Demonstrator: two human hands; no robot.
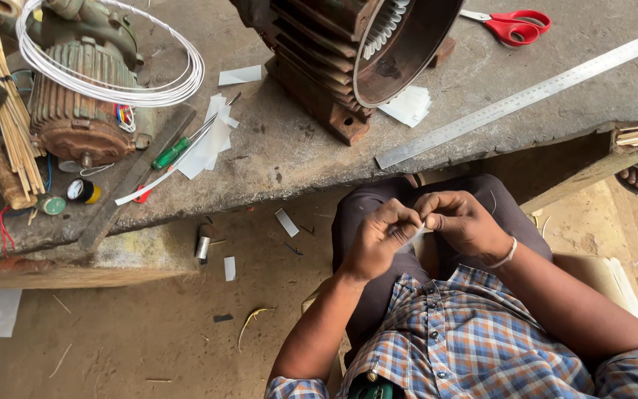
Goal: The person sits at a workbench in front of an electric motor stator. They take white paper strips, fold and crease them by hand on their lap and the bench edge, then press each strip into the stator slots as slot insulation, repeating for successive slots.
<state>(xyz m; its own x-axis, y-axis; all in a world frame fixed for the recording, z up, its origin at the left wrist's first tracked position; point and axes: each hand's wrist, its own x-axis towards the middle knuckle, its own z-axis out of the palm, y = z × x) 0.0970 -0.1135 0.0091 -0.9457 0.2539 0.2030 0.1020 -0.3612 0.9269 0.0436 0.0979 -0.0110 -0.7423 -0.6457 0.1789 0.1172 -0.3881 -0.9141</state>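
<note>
White paper strip [417, 230], small and thin, is being pinched between the fingers of the left hand [382, 236] and the right hand [461, 219], held over the lap, near the grey stone bench [289, 148]. Far on it, a rusty motor housing [356, 52] and a long steel ruler [526, 96] are being kept.

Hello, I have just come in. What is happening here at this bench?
A person sits in front of a rough stone workbench and holds a small white strip between both hands. The left hand and the right hand pinch it close together over the lap. On the bench stand an open motor housing, a second rusty motor with a white wire coil, red scissors, a long steel ruler and a green screwdriver.
</note>
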